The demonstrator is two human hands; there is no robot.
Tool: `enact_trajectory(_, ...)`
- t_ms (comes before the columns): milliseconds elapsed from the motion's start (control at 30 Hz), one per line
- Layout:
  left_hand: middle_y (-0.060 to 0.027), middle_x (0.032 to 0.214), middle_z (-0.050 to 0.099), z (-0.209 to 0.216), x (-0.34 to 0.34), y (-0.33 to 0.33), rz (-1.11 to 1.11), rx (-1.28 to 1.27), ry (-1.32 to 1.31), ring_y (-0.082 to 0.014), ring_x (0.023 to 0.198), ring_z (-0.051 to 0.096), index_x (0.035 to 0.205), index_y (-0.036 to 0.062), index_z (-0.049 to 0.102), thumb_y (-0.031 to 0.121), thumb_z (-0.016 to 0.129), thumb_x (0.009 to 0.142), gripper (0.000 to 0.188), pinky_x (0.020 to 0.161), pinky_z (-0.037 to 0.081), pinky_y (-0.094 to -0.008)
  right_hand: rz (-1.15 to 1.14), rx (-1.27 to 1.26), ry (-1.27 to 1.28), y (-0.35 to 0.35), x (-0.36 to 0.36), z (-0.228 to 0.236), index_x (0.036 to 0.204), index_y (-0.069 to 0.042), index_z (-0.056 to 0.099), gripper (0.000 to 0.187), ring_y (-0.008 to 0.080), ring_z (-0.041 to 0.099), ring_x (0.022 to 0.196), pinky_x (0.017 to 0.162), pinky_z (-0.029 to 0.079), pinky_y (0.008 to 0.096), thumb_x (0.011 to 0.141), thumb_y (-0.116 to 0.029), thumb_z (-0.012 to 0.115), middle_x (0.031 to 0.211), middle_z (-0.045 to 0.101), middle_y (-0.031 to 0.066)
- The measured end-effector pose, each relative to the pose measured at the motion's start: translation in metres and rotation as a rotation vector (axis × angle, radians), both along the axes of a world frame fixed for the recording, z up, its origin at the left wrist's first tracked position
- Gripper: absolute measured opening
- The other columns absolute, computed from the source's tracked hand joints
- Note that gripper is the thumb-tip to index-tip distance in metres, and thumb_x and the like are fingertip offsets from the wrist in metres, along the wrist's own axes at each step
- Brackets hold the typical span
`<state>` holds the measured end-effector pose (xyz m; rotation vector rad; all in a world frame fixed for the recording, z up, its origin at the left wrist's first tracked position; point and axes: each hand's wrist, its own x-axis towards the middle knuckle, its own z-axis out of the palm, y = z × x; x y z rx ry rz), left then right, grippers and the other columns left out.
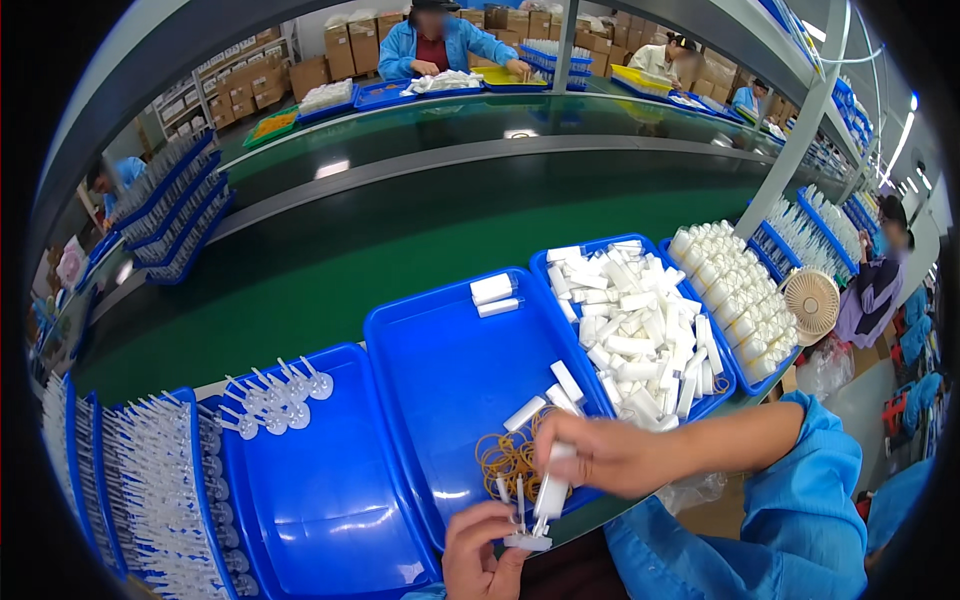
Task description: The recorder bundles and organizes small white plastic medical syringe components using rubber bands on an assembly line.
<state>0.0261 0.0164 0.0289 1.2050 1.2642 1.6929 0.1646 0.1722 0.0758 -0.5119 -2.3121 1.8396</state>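
Near the front edge, my left hand (482, 552) pinches a small translucent white piece with a flat base (528, 542) and thin upright stems. My right hand (605, 455) grips a white rectangular block (553, 492), held upright with its lower end at the piece's base. Whether the two are joined I cannot tell. Just behind my hands, a tangle of tan rubber bands (505, 458) lies in a blue tray (450, 340). That tray also holds several loose white blocks (566, 381), some by the bands and some at its far end.
To the right stand a blue tray heaped with white blocks (640, 320) and another of upright white pieces (735, 295). On the left, a blue tray (320, 500) carries clear stemmed discs (290, 400) beside racked ones (160, 480). A green conveyor (300, 280) runs behind; a co-worker (440, 50) sits across it.
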Motion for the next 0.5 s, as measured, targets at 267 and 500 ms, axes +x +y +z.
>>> enact_trajectory(267,-0.0115,0.106,0.046,-0.013,-0.005,-0.007,0.028,-0.096,-0.096,-0.0172,0.091,0.05,0.096,0.0008,0.051,-0.004,0.058,0.08,0.018,0.081,0.043,-0.0281,0.277,0.393,-0.011,0.059,-0.038,0.0,0.099,-0.008,0.061,0.028,0.0252,0.055,0.096,0.085,0.042,0.0364,0.089,-0.032,0.05,0.099,0.06,0.0093)
enact_trajectory(500,-0.0111,0.105,0.048,-0.008,-0.01,-0.012,0.018,-0.084,-0.211,-0.0176,0.093,0.05,0.096,0.0004,0.052,-0.006,0.061,0.077,0.022,0.081,0.042,-0.0289,-0.045,1.132,-0.54,0.155,-0.081,-0.056,0.103,-0.001,0.055,0.033,0.0327,0.059,0.093,0.078,0.048,0.0395,0.073,-0.011,0.064,0.099,0.06,0.0186)
